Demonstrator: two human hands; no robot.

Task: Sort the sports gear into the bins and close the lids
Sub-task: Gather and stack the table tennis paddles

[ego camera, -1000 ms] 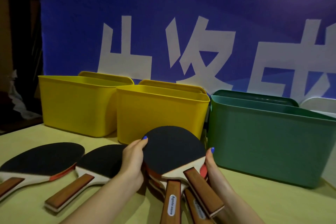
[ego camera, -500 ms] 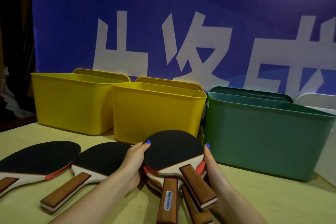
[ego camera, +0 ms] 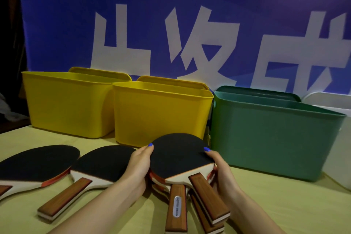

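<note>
Head view: two loose black-rubber, wooden-handled paddles (ego camera: 36, 165) lie near the bench's (ego camera: 284, 205) left front edge. Left hand (ego camera: 137, 165) and right hand (ego camera: 221, 167) clamp the stacked paddles (ego camera: 178, 155) between them, fingers curled round the blades, at centre front, before the middle yellow plastic bin (ego camera: 161, 114).
</note>
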